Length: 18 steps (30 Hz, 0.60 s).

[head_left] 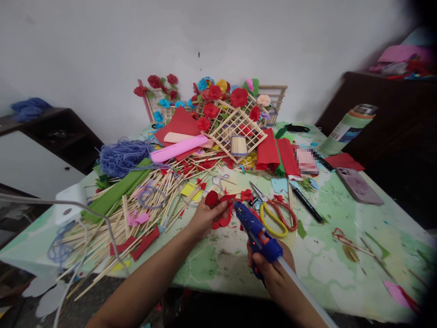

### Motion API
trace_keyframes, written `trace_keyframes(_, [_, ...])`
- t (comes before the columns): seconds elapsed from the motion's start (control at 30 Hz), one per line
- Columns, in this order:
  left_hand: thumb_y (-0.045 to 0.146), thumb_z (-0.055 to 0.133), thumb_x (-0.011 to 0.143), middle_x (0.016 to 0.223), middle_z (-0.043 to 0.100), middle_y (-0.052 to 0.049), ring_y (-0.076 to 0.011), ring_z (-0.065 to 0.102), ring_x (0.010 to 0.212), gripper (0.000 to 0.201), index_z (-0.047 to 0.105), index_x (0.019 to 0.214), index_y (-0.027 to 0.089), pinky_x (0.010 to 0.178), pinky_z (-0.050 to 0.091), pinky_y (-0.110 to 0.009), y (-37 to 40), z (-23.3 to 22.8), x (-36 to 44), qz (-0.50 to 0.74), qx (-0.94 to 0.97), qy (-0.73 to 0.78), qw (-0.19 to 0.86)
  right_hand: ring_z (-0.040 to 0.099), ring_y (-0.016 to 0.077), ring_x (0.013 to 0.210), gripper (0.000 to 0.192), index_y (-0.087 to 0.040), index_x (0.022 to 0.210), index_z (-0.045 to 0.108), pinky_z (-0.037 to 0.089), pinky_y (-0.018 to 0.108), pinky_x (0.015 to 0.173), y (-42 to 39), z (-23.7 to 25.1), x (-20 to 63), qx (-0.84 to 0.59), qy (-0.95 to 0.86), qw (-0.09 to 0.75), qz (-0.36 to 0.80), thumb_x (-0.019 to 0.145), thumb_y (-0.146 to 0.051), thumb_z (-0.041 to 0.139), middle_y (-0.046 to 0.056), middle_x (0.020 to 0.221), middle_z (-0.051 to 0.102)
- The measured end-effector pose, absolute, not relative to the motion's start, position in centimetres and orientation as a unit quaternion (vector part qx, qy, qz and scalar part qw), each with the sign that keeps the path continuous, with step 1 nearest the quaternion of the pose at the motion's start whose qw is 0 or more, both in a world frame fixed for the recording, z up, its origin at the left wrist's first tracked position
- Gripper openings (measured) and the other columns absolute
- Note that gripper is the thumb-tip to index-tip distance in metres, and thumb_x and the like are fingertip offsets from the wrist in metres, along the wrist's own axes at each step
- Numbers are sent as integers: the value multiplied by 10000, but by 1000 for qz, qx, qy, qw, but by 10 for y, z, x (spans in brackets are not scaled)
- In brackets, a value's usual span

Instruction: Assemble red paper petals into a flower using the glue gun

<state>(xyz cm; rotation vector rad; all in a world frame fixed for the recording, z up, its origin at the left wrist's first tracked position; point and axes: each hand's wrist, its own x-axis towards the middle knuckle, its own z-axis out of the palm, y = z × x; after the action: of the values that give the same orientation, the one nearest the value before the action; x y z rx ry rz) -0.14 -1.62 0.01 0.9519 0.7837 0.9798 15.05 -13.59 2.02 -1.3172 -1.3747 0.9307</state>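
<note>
My left hand (212,215) pinches a piece of red crepe paper (211,198) above the near middle of the table. My right hand (273,269) is wrapped round a blue hot glue gun (254,228), with a long pale glue stick (300,287) coming out of its back end. The gun's nozzle points up and left, close to the red paper at my left fingertips; whether it touches cannot be made out. Just beyond the gun lie scissors (278,218) with yellow and red handles. Red paper scraps (221,222) lie below my left hand.
Thin wooden sticks (164,191) and purple yarn (124,157) cover the left side. Stick lattices (235,127) with paper flowers (239,97) stand against the wall. To the right are a black marker (307,202), a phone (358,184) and a green bottle (350,130). A white cable (102,216) crosses the left edge.
</note>
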Motion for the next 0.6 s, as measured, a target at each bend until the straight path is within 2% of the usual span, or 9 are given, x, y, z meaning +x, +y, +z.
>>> trace_keyframes(0.4, [460, 756, 621, 482, 527, 27, -45, 396, 416, 387, 564, 701, 134, 399, 196, -180, -17, 1, -3, 433, 444, 351, 702, 484, 129, 484, 424, -192, 693, 564, 370, 240, 476, -135, 20, 152, -565, -569, 476, 361, 796, -598, 501, -6, 549, 550])
trace_keyframes(0.6, [455, 761, 616, 472, 514, 43, -24, 334, 386, 398, 553, 737, 138, 393, 151, -180, -17, 2, -2, 432, 434, 356, 706, 484, 132, 494, 414, -194, 683, 565, 365, 247, 486, -136, 18, 151, -568, -577, 480, 338, 798, -586, 495, -2, 558, 546])
